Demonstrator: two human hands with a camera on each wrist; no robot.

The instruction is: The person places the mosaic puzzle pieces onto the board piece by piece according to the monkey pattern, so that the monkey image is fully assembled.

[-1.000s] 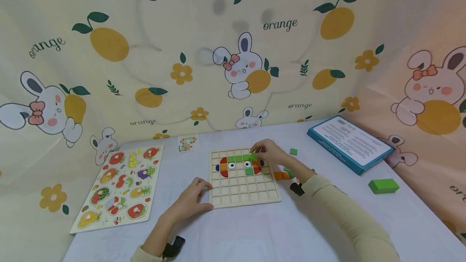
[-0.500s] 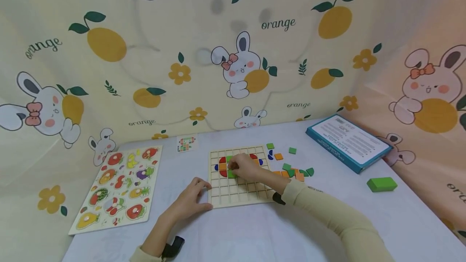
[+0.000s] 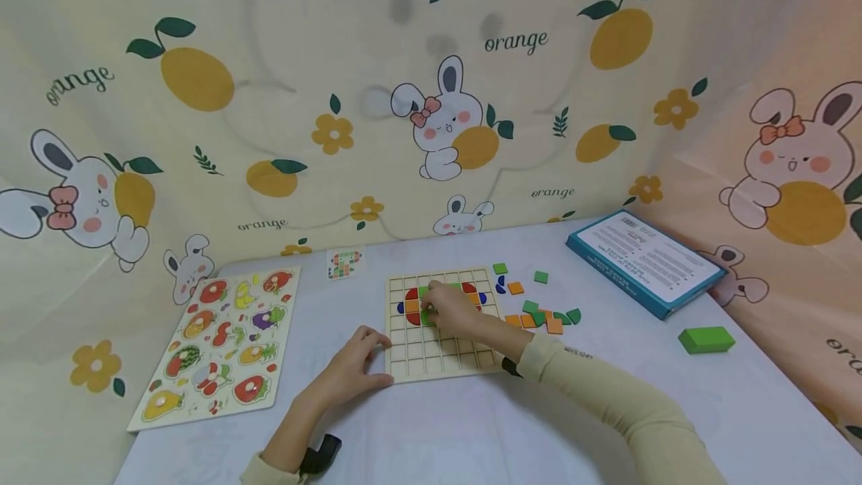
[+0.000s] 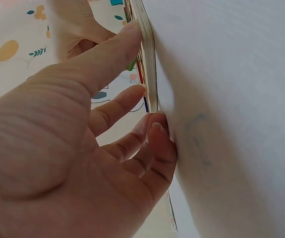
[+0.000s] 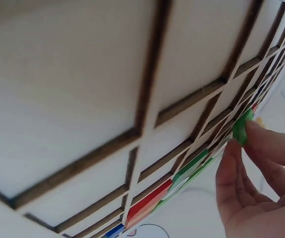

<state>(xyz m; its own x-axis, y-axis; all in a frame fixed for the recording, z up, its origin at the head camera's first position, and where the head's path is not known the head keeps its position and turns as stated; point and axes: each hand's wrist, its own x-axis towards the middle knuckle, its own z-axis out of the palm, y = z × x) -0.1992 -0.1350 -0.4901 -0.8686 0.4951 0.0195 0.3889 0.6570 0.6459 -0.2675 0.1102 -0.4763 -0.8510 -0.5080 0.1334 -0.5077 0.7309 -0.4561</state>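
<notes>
My right hand (image 3: pixel 453 311) is over the upper left part of a wooden grid board (image 3: pixel 441 358). Between thumb and fingertip it pinches a small green tile (image 5: pixel 242 127), low against the grid. Around it, red, orange, blue and green pieces fill some squares, among them a red quarter-round piece (image 3: pixel 412 318) and a blue half-round piece (image 3: pixel 483 299). Part of the pattern is hidden behind the right hand. My left hand (image 3: pixel 350 367) rests at the board's left side. Its thumb and fingertips touch the board's edge (image 4: pixel 151 59), with the fingers loosely bent.
Loose orange tiles (image 3: pixel 528 321) and green pieces (image 3: pixel 573 316) lie right of the board. A blue-edged box (image 3: pixel 646 264) and a green block (image 3: pixel 706 340) stand farther right. At left lies a fruit puzzle board (image 3: pixel 218 350); a pattern card (image 3: pixel 346 264) is behind.
My right hand has moved left from the board's upper right to its upper left, then stayed nearly in place. The left hand keeps its position at the board's edge.
</notes>
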